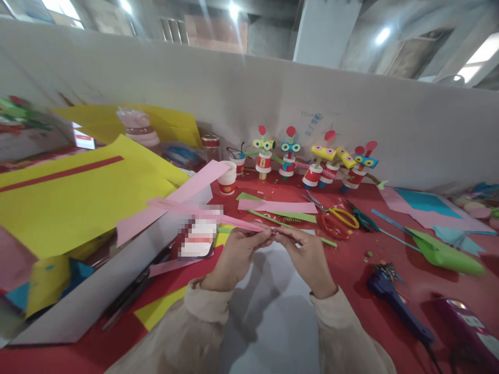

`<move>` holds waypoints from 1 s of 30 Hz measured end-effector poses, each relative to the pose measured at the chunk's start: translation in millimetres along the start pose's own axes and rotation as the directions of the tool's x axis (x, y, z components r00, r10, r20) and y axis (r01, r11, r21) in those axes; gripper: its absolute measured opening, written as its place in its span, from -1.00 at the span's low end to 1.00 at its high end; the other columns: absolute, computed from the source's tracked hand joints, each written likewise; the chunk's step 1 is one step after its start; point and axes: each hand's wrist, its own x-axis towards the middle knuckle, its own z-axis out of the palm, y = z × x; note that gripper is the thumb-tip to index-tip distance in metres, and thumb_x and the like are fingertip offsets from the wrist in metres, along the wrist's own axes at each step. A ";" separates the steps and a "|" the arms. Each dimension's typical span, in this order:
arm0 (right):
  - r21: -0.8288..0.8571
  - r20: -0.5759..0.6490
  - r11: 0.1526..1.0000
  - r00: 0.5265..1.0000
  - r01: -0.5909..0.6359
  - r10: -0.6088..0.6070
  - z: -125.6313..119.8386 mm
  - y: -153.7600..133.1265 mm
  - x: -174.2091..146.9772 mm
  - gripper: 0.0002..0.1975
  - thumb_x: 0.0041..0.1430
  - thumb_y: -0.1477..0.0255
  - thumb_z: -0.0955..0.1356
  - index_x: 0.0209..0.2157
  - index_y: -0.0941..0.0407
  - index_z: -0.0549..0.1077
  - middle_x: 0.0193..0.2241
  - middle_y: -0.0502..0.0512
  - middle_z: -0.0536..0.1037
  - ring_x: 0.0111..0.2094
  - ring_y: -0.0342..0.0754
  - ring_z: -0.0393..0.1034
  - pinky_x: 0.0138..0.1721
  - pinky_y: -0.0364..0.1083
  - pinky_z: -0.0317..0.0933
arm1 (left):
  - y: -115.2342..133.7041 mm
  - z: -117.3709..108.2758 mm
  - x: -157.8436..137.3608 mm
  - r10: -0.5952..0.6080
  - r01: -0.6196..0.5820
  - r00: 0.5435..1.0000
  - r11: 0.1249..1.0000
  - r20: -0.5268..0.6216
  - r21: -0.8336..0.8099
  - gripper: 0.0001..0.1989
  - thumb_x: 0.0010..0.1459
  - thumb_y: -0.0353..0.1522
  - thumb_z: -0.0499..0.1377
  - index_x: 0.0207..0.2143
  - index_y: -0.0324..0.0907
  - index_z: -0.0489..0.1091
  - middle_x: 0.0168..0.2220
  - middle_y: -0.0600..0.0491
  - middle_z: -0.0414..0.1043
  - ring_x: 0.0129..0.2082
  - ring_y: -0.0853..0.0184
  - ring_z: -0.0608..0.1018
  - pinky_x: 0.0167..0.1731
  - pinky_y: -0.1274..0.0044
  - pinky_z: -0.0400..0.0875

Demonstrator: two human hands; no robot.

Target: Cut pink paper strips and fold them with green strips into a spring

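Observation:
My left hand (245, 251) and my right hand (303, 253) meet above a white sheet (273, 332), fingertips pinched together. Between them is the end of long pink paper strips (218, 216), which trail off to the left over a blurred-out phone-like object (200, 234). Both hands are closed on this end; the fingers hide exactly how the paper is folded there. Just beyond the hands lie a flat pink strip (276, 206), green strips (312, 216) and a small coiled paper spring (291, 219).
Paper-cup robot figures (287, 167) stand along the wall, beside stacked paper cups (226, 179). Scissors with yellow and red handles (343, 218), green-handled pliers (362, 217) and a blue glue gun (397, 296) lie to the right. Yellow card (78, 202) covers the left side.

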 end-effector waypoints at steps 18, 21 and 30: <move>-0.224 0.090 0.972 0.994 0.074 -0.055 -1.7 -2.2 -2.3 -0.80 0.15 0.31 0.31 -0.41 0.09 0.52 -0.47 0.02 0.59 -0.42 -0.08 0.46 -0.36 -0.17 0.25 | -4.2 -4.5 5.7 -0.008 0.009 0.998 1.000 -0.060 0.019 -0.86 -0.23 -0.38 0.36 -0.57 -0.28 0.51 -0.61 0.04 0.48 -0.54 0.47 0.46 -0.55 0.67 0.22; -0.256 0.085 0.966 0.996 0.044 -0.023 -3.7 -2.9 -2.1 -0.76 0.17 0.29 0.29 -0.45 0.10 0.51 -0.53 0.00 0.57 -0.46 -0.10 0.45 -0.42 -0.19 0.21 | -2.1 -7.4 8.0 -0.017 0.016 0.999 1.000 -0.047 -0.008 -0.86 -0.22 -0.38 0.37 -0.57 -0.28 0.50 -0.61 0.05 0.47 -0.55 0.50 0.45 -0.58 0.70 0.21; -0.329 0.154 0.942 0.988 0.069 -0.019 -6.3 -3.0 -3.4 -0.75 0.20 0.26 0.25 -0.39 0.08 0.49 -0.49 -0.01 0.57 -0.44 -0.10 0.44 -0.40 -0.19 0.18 | 3.3 -12.5 10.2 -0.041 0.037 0.996 0.998 -0.074 -0.057 -0.83 -0.23 -0.37 0.38 -0.56 -0.28 0.50 -0.60 0.06 0.46 -0.55 0.52 0.45 -0.55 0.71 0.26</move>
